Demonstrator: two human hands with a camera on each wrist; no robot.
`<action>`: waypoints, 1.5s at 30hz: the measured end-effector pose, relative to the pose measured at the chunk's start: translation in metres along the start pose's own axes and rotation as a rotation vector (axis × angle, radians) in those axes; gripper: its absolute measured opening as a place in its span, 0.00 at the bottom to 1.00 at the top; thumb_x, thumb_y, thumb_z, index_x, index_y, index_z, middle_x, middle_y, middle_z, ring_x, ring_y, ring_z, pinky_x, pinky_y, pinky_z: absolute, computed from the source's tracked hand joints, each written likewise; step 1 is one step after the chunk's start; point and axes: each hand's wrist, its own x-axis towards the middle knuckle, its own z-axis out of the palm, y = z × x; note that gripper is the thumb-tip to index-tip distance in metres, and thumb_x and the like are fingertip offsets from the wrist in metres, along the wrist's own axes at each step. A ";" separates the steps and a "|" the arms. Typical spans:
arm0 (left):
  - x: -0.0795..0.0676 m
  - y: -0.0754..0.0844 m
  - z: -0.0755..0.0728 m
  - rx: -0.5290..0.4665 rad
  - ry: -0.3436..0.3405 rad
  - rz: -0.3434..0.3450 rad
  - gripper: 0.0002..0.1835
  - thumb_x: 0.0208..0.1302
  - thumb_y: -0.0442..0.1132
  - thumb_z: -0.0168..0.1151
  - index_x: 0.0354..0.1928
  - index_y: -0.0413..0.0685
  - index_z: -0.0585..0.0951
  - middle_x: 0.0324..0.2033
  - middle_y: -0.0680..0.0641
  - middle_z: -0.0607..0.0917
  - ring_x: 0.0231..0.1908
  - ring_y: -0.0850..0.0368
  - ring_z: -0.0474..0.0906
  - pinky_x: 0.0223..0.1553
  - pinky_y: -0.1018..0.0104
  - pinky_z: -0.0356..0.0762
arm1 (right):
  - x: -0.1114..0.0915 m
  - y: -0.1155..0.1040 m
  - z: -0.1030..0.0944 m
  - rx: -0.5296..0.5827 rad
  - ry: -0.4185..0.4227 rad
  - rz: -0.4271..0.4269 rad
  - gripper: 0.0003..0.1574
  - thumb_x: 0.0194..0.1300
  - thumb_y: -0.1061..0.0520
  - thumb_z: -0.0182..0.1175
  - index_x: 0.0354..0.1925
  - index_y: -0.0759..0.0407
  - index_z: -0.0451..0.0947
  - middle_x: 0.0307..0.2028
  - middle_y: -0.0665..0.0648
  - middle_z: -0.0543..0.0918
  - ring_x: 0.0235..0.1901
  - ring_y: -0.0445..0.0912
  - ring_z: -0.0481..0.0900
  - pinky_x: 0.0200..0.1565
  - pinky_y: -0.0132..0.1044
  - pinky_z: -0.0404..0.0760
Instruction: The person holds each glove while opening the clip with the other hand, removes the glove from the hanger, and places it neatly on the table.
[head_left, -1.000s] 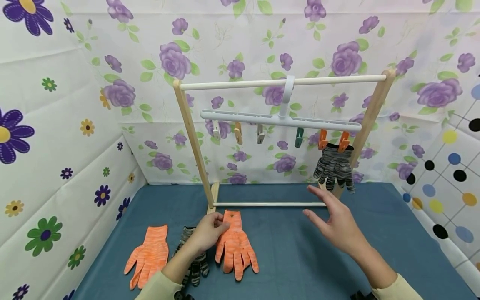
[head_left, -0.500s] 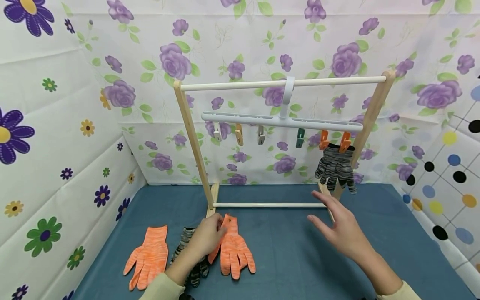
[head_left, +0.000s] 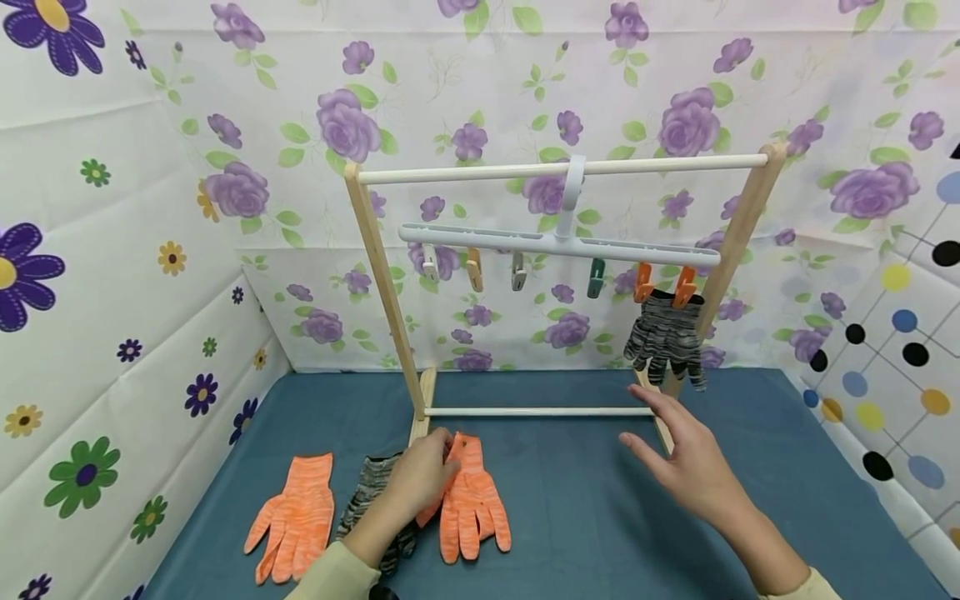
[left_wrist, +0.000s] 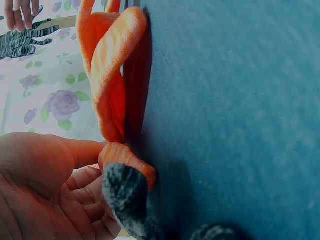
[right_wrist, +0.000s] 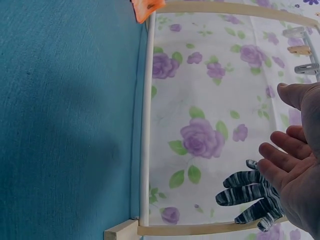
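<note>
My left hand pinches the cuff of an orange knit glove on the table; in the left wrist view the thumb presses against the orange cloth. Partly hidden under that forearm lies a grey-black striped glove. Farther left, another orange glove lies flat. My right hand hovers over the table with fingers apart and nothing in them. Above it, a grey-black glove hangs from two orange clips.
A wooden rack with white rods stands at the back. From its top rod hangs a light grey hanger holding several clips, including a green clip. Patterned cloth walls enclose the blue table.
My left hand has drawn the orange glove's cuff slightly toward me and left, folding one side under the fingers. The right hand shifted slightly right, still spread.
</note>
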 end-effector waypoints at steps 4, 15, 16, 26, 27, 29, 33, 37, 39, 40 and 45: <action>0.001 0.000 0.004 0.037 0.021 -0.013 0.17 0.69 0.37 0.74 0.55 0.40 0.80 0.32 0.48 0.85 0.25 0.58 0.80 0.26 0.58 0.79 | -0.001 0.000 -0.002 -0.005 0.005 0.004 0.44 0.67 0.59 0.76 0.76 0.56 0.70 0.69 0.59 0.77 0.66 0.58 0.77 0.58 0.59 0.77; 0.003 0.005 0.008 0.156 0.163 -0.018 0.31 0.59 0.40 0.83 0.60 0.40 0.78 0.46 0.40 0.83 0.32 0.47 0.82 0.24 0.55 0.79 | 0.001 -0.001 -0.014 -0.025 0.032 0.004 0.45 0.66 0.61 0.76 0.76 0.59 0.70 0.68 0.59 0.78 0.62 0.58 0.80 0.54 0.57 0.79; 0.003 0.006 0.007 0.161 0.174 -0.018 0.32 0.59 0.40 0.83 0.61 0.40 0.78 0.48 0.39 0.83 0.33 0.46 0.83 0.25 0.55 0.80 | 0.001 -0.001 -0.015 -0.028 0.035 0.005 0.45 0.66 0.61 0.76 0.76 0.59 0.70 0.68 0.60 0.78 0.62 0.58 0.79 0.54 0.58 0.79; 0.010 0.032 -0.005 0.094 0.220 0.023 0.35 0.62 0.44 0.82 0.68 0.44 0.77 0.57 0.40 0.82 0.46 0.44 0.85 0.36 0.50 0.85 | 0.006 -0.002 -0.032 -0.040 0.062 0.021 0.45 0.67 0.60 0.76 0.77 0.56 0.69 0.68 0.59 0.78 0.64 0.60 0.77 0.56 0.60 0.76; 0.011 0.035 -0.007 0.081 0.220 0.036 0.35 0.62 0.44 0.82 0.68 0.44 0.77 0.57 0.40 0.82 0.46 0.45 0.85 0.36 0.50 0.85 | 0.007 -0.002 -0.034 -0.041 0.066 0.020 0.45 0.67 0.60 0.76 0.77 0.56 0.69 0.68 0.59 0.78 0.65 0.60 0.77 0.56 0.60 0.75; 0.012 0.041 -0.009 0.069 0.226 0.071 0.35 0.63 0.44 0.81 0.68 0.44 0.76 0.57 0.41 0.82 0.43 0.47 0.85 0.35 0.52 0.84 | 0.008 -0.002 -0.037 -0.045 0.073 0.021 0.45 0.66 0.60 0.76 0.77 0.56 0.70 0.69 0.59 0.78 0.65 0.60 0.77 0.57 0.59 0.75; 0.015 0.053 -0.015 0.052 0.234 0.127 0.34 0.65 0.45 0.79 0.69 0.45 0.76 0.55 0.42 0.82 0.40 0.51 0.84 0.33 0.58 0.82 | 0.010 0.001 -0.044 -0.056 0.094 0.014 0.46 0.65 0.61 0.76 0.77 0.55 0.70 0.69 0.59 0.78 0.65 0.61 0.77 0.60 0.53 0.76; 0.020 0.068 -0.018 0.030 0.231 0.158 0.33 0.67 0.46 0.78 0.70 0.46 0.76 0.55 0.43 0.82 0.43 0.52 0.84 0.35 0.59 0.82 | 0.012 0.003 -0.051 -0.077 0.112 0.009 0.46 0.65 0.62 0.77 0.76 0.57 0.70 0.69 0.60 0.78 0.64 0.62 0.78 0.62 0.43 0.76; 0.023 0.075 -0.020 0.017 0.234 0.171 0.33 0.67 0.46 0.78 0.70 0.46 0.76 0.56 0.43 0.82 0.46 0.51 0.84 0.38 0.57 0.84 | 0.014 0.003 -0.055 -0.082 0.120 0.006 0.46 0.65 0.63 0.77 0.76 0.59 0.70 0.69 0.61 0.78 0.63 0.62 0.78 0.63 0.37 0.75; 0.024 0.078 -0.020 0.011 0.236 0.180 0.33 0.67 0.46 0.78 0.70 0.47 0.76 0.56 0.44 0.82 0.48 0.51 0.84 0.40 0.56 0.84 | 0.015 0.004 -0.057 -0.084 0.125 0.004 0.46 0.64 0.63 0.77 0.76 0.59 0.70 0.69 0.61 0.78 0.63 0.62 0.78 0.64 0.31 0.73; 0.031 0.096 -0.024 -0.025 0.255 0.231 0.33 0.67 0.46 0.78 0.69 0.47 0.76 0.55 0.46 0.82 0.49 0.51 0.83 0.42 0.54 0.83 | 0.021 0.004 -0.065 -0.079 0.149 -0.006 0.47 0.63 0.65 0.77 0.76 0.60 0.70 0.69 0.62 0.78 0.65 0.65 0.77 0.64 0.17 0.61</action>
